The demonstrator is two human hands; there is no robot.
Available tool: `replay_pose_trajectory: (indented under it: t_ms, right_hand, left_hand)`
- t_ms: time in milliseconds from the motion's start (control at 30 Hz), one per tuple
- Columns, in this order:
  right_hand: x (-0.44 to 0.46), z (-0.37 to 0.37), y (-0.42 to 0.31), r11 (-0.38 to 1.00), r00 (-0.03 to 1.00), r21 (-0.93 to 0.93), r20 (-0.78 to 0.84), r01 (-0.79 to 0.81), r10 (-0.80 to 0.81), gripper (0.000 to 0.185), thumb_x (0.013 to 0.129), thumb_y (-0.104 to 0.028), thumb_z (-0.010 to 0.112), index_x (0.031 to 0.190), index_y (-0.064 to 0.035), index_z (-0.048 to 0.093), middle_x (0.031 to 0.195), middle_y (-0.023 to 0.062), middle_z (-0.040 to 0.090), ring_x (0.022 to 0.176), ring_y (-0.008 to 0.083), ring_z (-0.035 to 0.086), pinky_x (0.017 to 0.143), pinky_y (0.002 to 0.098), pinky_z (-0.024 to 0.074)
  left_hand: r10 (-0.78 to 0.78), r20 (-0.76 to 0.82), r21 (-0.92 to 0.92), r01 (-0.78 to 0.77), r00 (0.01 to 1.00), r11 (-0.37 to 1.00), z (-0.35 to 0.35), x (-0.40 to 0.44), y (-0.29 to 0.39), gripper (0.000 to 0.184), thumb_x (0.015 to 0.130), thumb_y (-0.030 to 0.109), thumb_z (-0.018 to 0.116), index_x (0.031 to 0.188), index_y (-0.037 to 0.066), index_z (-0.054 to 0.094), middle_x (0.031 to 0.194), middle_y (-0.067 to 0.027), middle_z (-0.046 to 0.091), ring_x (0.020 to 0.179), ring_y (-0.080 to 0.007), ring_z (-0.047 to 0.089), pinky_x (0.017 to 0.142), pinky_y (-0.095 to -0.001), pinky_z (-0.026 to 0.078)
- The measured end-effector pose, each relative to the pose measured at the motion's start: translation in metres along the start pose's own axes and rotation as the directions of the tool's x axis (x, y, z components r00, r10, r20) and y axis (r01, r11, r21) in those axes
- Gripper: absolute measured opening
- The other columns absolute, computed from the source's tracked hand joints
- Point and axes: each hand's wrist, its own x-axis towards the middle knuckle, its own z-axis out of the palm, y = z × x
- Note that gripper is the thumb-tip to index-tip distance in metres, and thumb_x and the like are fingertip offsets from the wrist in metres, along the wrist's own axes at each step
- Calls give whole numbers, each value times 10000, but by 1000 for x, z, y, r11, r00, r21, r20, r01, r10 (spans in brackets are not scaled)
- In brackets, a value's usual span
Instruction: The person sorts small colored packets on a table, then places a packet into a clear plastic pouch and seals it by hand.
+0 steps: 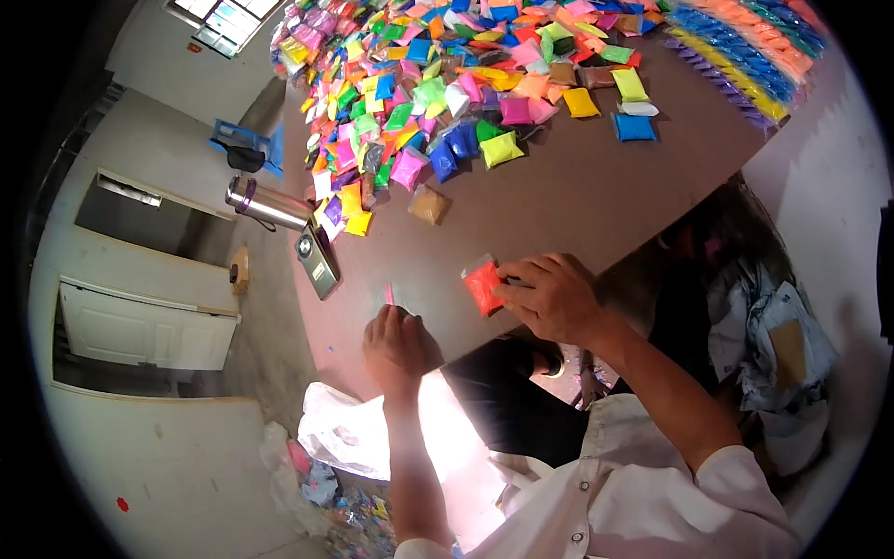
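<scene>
Between the thumb and fingers of my right hand [556,296] is a small clear packet with red filling [481,285], held over the near edge of the brown table. My left hand [395,343] is closed, with its fingers curled down at the tabletop. A thin pink strip [388,293] sticks up at its fingertips; what it belongs to is hidden. Farther in, a brown packet [429,205] lies apart from the big heap of colourful packets [410,112].
A steel thermos [270,203] and a grey phone-like device [318,265] stand and lie at the table's left edge. Bundled strips of packets [736,56] fill the far right corner. White plastic bags [343,424] hang below the near left edge. Wrappers [787,345] are piled on the right.
</scene>
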Motion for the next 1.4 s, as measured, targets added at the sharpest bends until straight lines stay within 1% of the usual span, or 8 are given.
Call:
replay_pose_trajectory:
  t_ms: [433,667,733,767,800,867,1133,1400]
  right_hand:
    - [3,2,-9,1000,999,2,-54,7,-7,288,856,-182,776,1141,-164,732,1270,31,679,1146,238,651,1007,428,464]
    - [4,1,-6,1000,1000,-25,-3,2,-2,242,878,-181,759,1119,-178,744,1242,37,685,1147,228,651,1013,420,458]
    - [4,2,-5,1000,1000,-14,-3,-4,4,237,878,-173,750,1114,-181,747,1232,36,689,1143,225,653,1011,418,460]
    - [4,4,-4,999,1000,-40,-20,8,-9,232,869,-165,742,1100,-183,752,1213,30,693,1132,222,658,1008,416,464]
    - [3,5,-4,998,999,-66,-36,22,-24,228,860,-156,734,1085,-186,757,1194,25,697,1121,219,663,1004,414,468]
    - [3,4,-6,997,999,-64,-41,30,-33,223,853,-152,729,1070,-186,761,1181,20,699,1110,215,668,1002,412,471]
    - [-5,1,0,997,998,-49,-12,58,-59,201,848,-149,724,1041,-179,770,1141,3,697,1053,205,674,1012,394,473]
    - [-4,3,0,997,996,-39,-52,71,-73,190,839,-154,729,1024,-169,771,1116,-1,689,1026,200,674,1008,380,469]
  left_hand:
    - [136,-37,-106,-139,990,985,-6,-63,53,440,867,124,825,1267,0,686,1332,-153,690,1234,-361,624,1070,-492,471]
    - [237,-110,-208,-255,965,944,-22,-61,43,170,878,-17,789,1041,9,748,1087,-135,765,987,-329,726,850,-391,599]
    - [9,-87,-365,-40,996,930,-21,-68,38,105,914,-28,760,1012,2,737,1059,-153,763,882,-293,744,779,-341,605]
    - [-69,-43,-365,49,997,930,-24,-69,38,56,959,-26,722,1011,-5,718,1016,-143,760,815,-211,740,714,-289,591]
    - [-71,-42,-364,51,997,930,-29,-65,45,56,959,-26,722,1011,-5,718,1016,-143,760,815,-211,740,714,-289,591]
    - [-296,23,-585,253,955,771,-31,-49,65,51,989,-5,699,1041,-7,704,953,-106,750,804,-143,713,699,-265,573]
    - [-130,-45,-534,86,990,841,8,-17,108,102,981,54,725,1058,-8,753,912,-125,750,762,-171,699,697,-294,551]
    - [-219,-43,-460,175,975,870,18,10,92,94,952,84,759,976,-7,762,899,-132,749,767,-201,707,715,-318,563]
